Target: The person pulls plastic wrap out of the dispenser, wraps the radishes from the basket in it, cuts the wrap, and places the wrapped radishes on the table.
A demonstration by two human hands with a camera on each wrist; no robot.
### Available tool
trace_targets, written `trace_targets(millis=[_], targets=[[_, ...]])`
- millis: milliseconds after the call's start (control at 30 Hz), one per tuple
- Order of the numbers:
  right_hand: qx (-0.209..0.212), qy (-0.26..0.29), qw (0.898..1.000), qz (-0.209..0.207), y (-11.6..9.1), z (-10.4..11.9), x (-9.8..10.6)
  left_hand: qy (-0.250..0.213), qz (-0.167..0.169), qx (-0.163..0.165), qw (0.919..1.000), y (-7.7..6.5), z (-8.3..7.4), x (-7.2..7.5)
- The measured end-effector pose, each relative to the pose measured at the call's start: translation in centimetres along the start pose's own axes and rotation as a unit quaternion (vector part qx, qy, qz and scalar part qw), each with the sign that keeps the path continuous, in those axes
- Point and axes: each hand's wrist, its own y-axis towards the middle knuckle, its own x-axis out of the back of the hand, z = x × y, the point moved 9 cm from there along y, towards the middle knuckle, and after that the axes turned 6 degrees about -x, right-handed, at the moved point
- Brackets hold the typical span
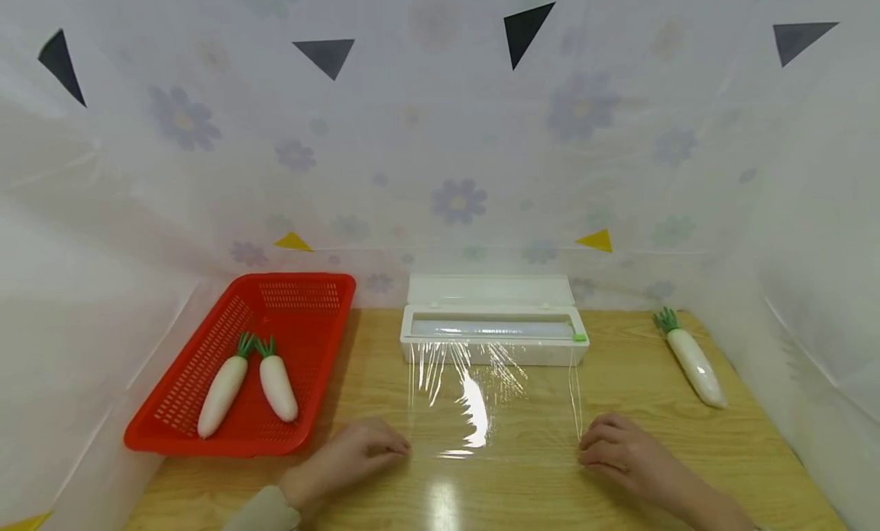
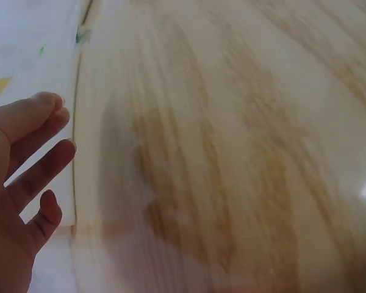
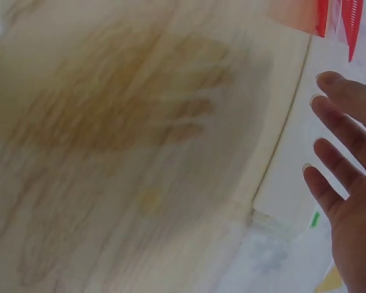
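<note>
Evidently, my left hand (image 1: 352, 456) and right hand (image 1: 634, 456) are pinching the near corners of the clear film (image 1: 474, 409), which is stretching across the counter (image 1: 516, 493) from the white dispenser (image 1: 495, 354) by the far edge, while a radish (image 1: 696, 365) is lying near the right edge.

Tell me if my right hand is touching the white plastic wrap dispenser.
Apart. The head view shows a strip of wooden tabletop between the right hand and the plastic wrap dispenser.
</note>
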Motion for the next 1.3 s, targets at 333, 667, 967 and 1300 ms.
trace_targets(millis=[333,667,967,1300], targets=[[0.005,-0.045,0.998,0.046,-0.3,0.1,-1.5,0.096,0.033,-0.032,0.9943,0.3,0.1,-1.6],[-0.055,-0.055,0.994,0.079,-0.4,0.0,-1.5,0.119,0.027,-0.042,0.9917,0.0,0.0,-1.3],[-0.132,-0.042,0.986,0.089,-0.3,-1.6,-2.3,0.147,-0.023,-0.002,0.9888,0.5,-0.1,-1.2],[-0.131,-0.083,0.985,0.081,-0.6,-1.9,-3.0,0.155,-0.001,0.037,0.9872,1.1,0.4,-2.5]])
